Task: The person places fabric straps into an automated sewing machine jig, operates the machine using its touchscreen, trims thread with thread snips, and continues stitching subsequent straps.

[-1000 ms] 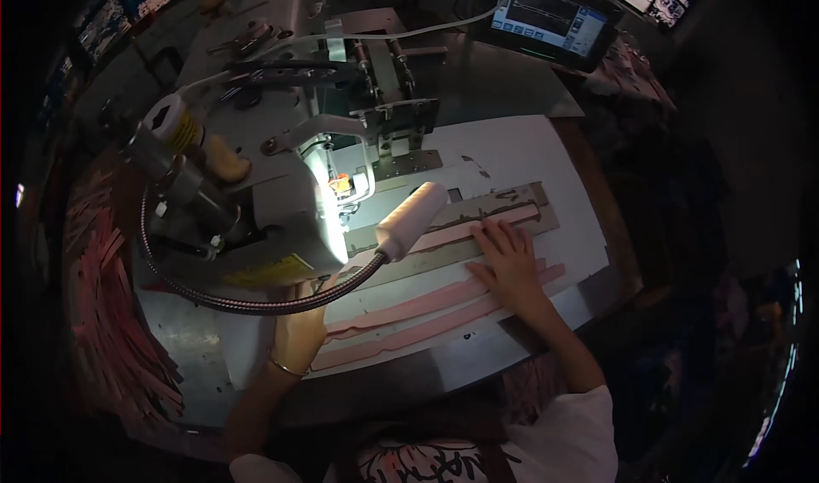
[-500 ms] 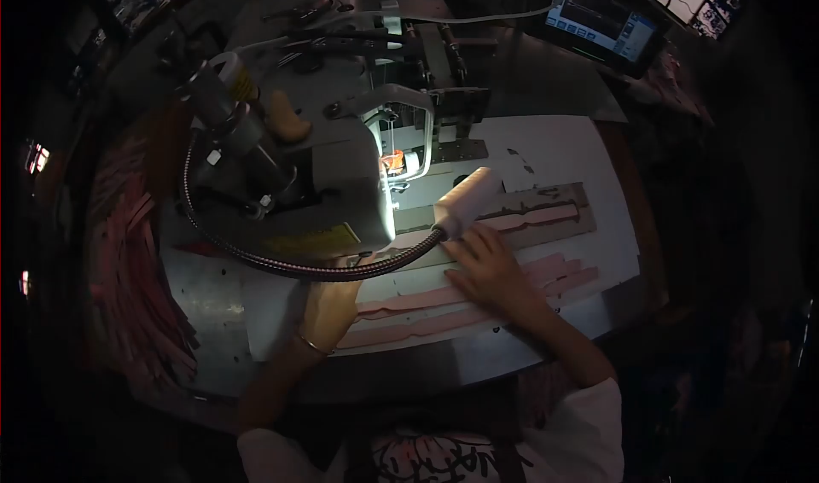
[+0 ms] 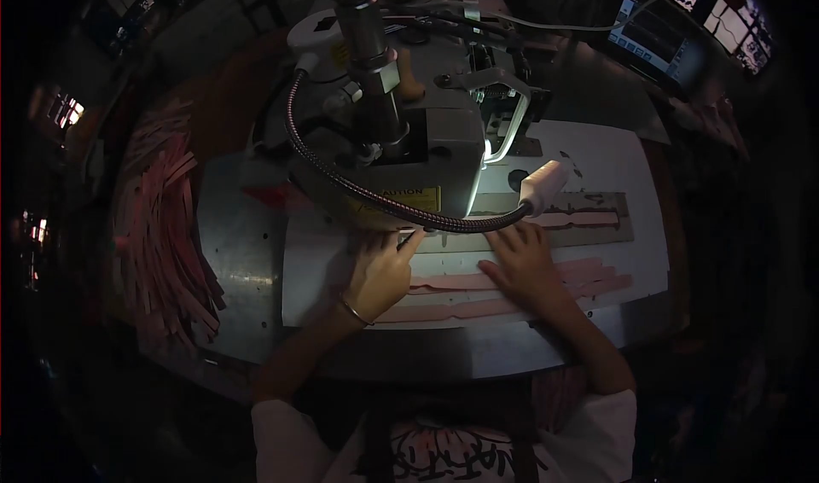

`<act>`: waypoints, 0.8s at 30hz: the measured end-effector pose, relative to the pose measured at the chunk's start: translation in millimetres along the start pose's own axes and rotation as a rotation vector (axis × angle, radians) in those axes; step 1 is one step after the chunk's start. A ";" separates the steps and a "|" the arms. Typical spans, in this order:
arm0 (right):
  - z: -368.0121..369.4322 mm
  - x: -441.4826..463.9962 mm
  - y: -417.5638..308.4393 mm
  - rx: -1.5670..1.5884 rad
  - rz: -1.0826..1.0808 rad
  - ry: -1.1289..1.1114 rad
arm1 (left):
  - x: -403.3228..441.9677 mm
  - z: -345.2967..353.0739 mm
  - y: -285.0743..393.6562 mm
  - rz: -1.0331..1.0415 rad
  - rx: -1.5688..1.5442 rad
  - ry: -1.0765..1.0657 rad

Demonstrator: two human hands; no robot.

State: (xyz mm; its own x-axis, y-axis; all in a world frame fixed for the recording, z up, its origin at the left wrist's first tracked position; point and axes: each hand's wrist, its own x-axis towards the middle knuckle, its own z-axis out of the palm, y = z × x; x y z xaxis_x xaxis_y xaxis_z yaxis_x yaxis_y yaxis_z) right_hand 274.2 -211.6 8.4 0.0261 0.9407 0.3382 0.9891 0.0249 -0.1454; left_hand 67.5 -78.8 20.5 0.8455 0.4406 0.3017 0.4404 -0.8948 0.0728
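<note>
A flat grey-brown template board (image 3: 478, 241) lies under the head of a sewing machine (image 3: 444, 150), with a pink strip (image 3: 589, 218) set in its slot. My left hand (image 3: 381, 274), a bracelet at its wrist, rests by the board's left end. Its fingers are stretched forward, their tips partly hidden beneath the machine head. My right hand (image 3: 522, 264) lies with spread fingers on the board's near edge, thumb apart. Between and below my hands, several loose pink strips (image 3: 456, 310) lie on the white sheet (image 3: 311, 291).
A bundle of pink strips (image 3: 158, 244) hangs at the table's left side. A flexible metal lamp neck (image 3: 358, 194) arcs in front of the machine, ending in a pale lamp head (image 3: 546, 184) above my right hand. A control screen (image 3: 653, 39) stands at the back right.
The view has swung, so the scene sits further right. My left hand has moved forward from the loose strips toward the board's left end. My right hand stays on the board.
</note>
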 end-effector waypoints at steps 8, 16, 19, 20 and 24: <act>-1.9 0.2 10.4 0.039 -0.031 -0.067 | 1.7 3.9 7.8 -0.055 -0.226 -0.080; -6.7 3.5 11.6 0.032 -0.064 -0.059 | 4.2 5.9 22.9 -0.042 -0.123 0.015; -14.1 3.0 13.7 0.040 -0.084 -0.048 | 5.2 4.8 29.6 -0.089 -0.039 -0.025; -16.7 3.7 16.9 0.074 -0.109 -0.039 | 6.5 5.9 29.2 -0.072 -0.069 0.008; -28.3 0.9 30.4 0.181 -0.182 -0.024 | 8.9 5.0 29.7 -0.026 -0.164 0.097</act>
State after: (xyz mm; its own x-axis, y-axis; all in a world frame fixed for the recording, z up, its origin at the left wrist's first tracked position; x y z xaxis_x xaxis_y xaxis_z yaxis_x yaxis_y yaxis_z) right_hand 308.4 -219.5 30.5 -0.1556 0.9229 0.3522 0.9351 0.2525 -0.2487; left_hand 89.7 -101.1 20.6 0.7977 0.4621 0.3875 0.4001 -0.8863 0.2333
